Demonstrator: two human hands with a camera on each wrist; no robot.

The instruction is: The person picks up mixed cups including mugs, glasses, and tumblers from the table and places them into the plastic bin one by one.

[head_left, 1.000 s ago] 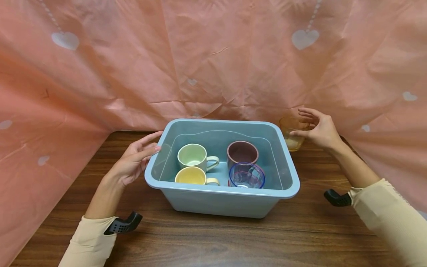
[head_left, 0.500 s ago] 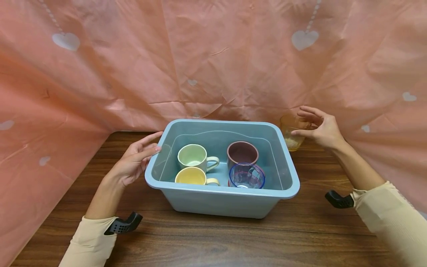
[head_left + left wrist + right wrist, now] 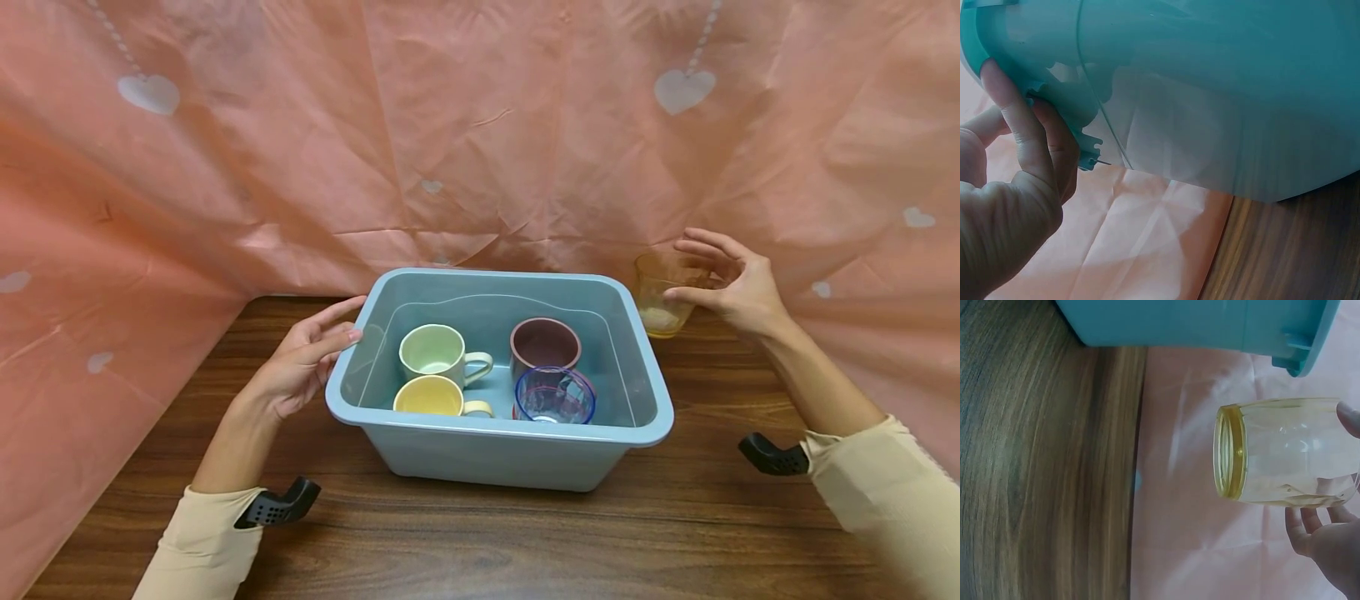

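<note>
In the head view my left hand [image 3: 296,362] grips the left rim of a light blue plastic tub [image 3: 495,423]. The left wrist view shows its thumb on the rim and the fingers curled beneath. Beyond the tub's right side, my right hand [image 3: 746,287] holds an amber see-through glass [image 3: 656,292] between thumb and fingers, roughly upright. The right wrist view shows that the glass's thick base [image 3: 1230,453] looks apart from the tabletop. Inside the tub are a pale green mug [image 3: 432,348], a yellow mug [image 3: 429,395], a plum-coloured cup [image 3: 545,340] and a clear blue-rimmed glass [image 3: 555,404].
A dark wooden table [image 3: 465,542] carries the tub. Pink cloth [image 3: 480,125] with white hearts hangs close behind and on both sides. The tub's raised right wall stands between the amber glass and the tub's inside.
My right hand has shifted slightly right and up, and the amber glass has moved a little to the right with it. The left hand and the tub have stayed put.
</note>
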